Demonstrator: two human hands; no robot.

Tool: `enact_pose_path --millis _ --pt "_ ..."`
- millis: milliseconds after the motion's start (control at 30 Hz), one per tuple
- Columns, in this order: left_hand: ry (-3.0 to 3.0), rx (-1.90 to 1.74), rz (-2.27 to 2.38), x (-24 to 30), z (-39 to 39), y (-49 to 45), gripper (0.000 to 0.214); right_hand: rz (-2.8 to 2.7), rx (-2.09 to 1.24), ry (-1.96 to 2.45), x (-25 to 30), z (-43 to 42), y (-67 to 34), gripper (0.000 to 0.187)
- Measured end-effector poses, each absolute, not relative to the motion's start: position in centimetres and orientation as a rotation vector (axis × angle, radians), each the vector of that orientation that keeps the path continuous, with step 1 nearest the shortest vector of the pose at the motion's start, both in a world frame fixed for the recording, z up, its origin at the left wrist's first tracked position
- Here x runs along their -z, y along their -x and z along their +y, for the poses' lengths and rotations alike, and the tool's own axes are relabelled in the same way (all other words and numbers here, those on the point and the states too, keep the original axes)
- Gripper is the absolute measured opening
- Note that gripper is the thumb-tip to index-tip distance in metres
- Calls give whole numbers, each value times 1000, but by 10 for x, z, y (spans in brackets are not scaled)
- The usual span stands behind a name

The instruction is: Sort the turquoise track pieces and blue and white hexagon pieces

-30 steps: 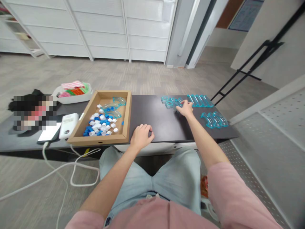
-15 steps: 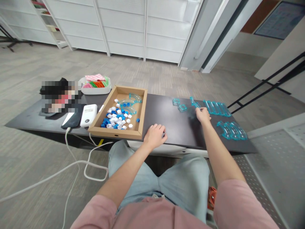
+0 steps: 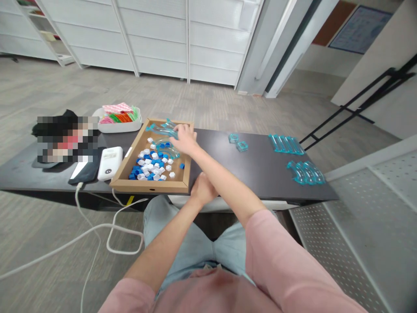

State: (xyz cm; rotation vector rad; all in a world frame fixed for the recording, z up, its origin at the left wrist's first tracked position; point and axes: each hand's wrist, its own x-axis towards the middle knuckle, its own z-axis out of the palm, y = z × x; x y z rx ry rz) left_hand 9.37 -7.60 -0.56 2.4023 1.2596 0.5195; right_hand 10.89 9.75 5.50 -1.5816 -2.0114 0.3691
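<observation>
My right hand point(image 3: 186, 140) is over the far right part of a cardboard box point(image 3: 189, 171), its fingers closed on a clear teal tube piece point(image 3: 158, 129). Beneath it, curved clear teal tube pieces point(image 3: 167, 152) lie in the box. Small white and blue blocks point(image 3: 151, 165) are heaped toward the near side. My left hand point(image 3: 202, 189) rests at the table's front edge beside the box. The right forearm crosses in front and hides its fingers.
On the dark table point(image 3: 224, 174) are two small teal pieces point(image 3: 241, 146), a row of straight teal tubes point(image 3: 286, 144) and a stack of curved ones point(image 3: 305, 172). Left of the box are a white power bank point(image 3: 110, 163), a dark phone-like item point(image 3: 85, 167) and a white basket point(image 3: 120, 127).
My right hand has carried the teal tube piece from the table's right side leftward to the box. My left hand stays near the front edge, now partly covered by the right forearm.
</observation>
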Motion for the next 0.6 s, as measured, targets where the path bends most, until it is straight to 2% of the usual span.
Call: enact_pose_path --millis 167,333,500,600 --pt "-2424 -475 1195 5 -75 -93 29 -2046 -374 1564 -47 108 -112 48" --pt "-2510 -480 1219 5 -78 -99 15 -1804 -126 1802 -33 96 -235 49" --pt "-2536 -478 1229 3 -79 -99 7 -1535 -73 2154 -1 84 -351 73" --pt "-2539 -465 1228 2 -79 -98 8 -1643 -66 2075 17 82 -370 60"
